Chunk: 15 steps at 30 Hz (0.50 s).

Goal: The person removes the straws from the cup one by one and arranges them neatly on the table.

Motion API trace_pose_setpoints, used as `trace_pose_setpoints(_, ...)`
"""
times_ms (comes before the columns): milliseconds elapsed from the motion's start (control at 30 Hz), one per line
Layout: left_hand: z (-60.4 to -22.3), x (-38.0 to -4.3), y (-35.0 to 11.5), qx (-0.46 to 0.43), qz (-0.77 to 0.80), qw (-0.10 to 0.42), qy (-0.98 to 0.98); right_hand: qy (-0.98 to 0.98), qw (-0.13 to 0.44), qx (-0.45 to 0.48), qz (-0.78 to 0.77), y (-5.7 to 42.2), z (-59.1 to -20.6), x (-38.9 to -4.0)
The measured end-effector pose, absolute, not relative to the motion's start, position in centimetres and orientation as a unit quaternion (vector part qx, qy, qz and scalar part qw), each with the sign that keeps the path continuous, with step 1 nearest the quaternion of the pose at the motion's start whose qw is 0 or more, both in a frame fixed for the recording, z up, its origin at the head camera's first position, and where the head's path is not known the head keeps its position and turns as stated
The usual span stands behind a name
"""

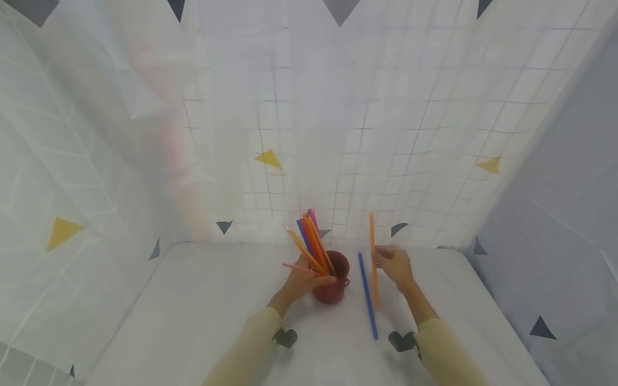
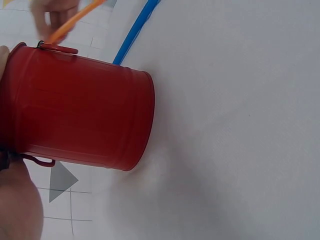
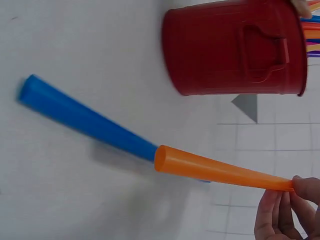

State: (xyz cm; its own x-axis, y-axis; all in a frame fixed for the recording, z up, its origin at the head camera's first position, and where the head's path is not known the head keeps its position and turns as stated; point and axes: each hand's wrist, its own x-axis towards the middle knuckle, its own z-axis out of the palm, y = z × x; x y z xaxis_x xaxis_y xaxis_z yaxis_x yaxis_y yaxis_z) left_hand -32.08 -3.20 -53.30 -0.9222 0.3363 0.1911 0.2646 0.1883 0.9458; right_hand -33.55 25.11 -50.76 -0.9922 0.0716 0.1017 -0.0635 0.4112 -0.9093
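My left hand (image 1: 300, 281) grips a small red metal bucket (image 2: 82, 105) near its rim, with the thumb across the front. Several coloured straws (image 1: 316, 244), orange, blue, pink and others, lean out of the bucket to the left. To the right of it, my right hand (image 1: 397, 266) pinches one orange straw (image 3: 220, 172) between thumb and fingers, near one end in the right wrist view. A blue straw (image 3: 90, 120) lies on the white table beside the bucket, just left of the held straw in the head view.
A white table surface (image 1: 203, 311) spreads under both hands. Behind it rises a pale sheet wall (image 1: 314, 107) with grid lines and dark and yellow triangles; side sheets (image 1: 569, 225) flank the table.
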Motion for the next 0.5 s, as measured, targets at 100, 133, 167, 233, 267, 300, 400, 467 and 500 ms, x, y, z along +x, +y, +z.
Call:
trace_pose_setpoints(100,-53.3,-32.0,-3.3,0.195,0.610,0.029,0.767,-0.834,0.045,-0.013,0.550,25.6,-52.1,-33.2)
trace_pose_setpoints(133,-53.3,-32.0,-3.3,0.195,0.610,0.029,0.767,-0.836,0.037,-0.020,0.547,25.7,-52.5,-33.0)
trace_pose_setpoints(167,-53.3,-32.0,-3.3,0.196,0.610,0.029,0.767,-0.839,0.032,-0.029,0.542,25.8,-52.8,-32.9)
trace_pose_setpoints(233,-53.3,-32.0,-3.3,0.200,0.611,0.027,0.766,-0.847,0.019,-0.039,0.530,25.9,-53.3,-32.5)
trace_pose_setpoints(267,-53.3,-32.0,-3.3,0.201,0.611,0.026,0.765,-0.852,0.014,-0.042,0.522,25.9,-53.4,-32.4)
trace_pose_setpoints(300,-53.4,-32.1,-3.3,0.203,0.611,0.024,0.764,-0.856,0.010,-0.045,0.515,25.9,-53.7,-32.2)
trace_pose_setpoints(400,-53.4,-32.2,-3.2,0.203,0.610,0.024,0.766,-0.866,0.010,-0.058,0.496,25.8,-54.4,-32.0)
trace_pose_setpoints(467,-53.4,-32.2,-3.2,0.197,0.608,0.027,0.769,-0.876,0.014,-0.061,0.479,25.7,-54.9,-31.9)
trace_pose_setpoints(500,-53.5,-32.2,-3.2,0.193,0.607,0.029,0.771,-0.879,0.013,-0.065,0.471,25.6,-55.2,-31.9)
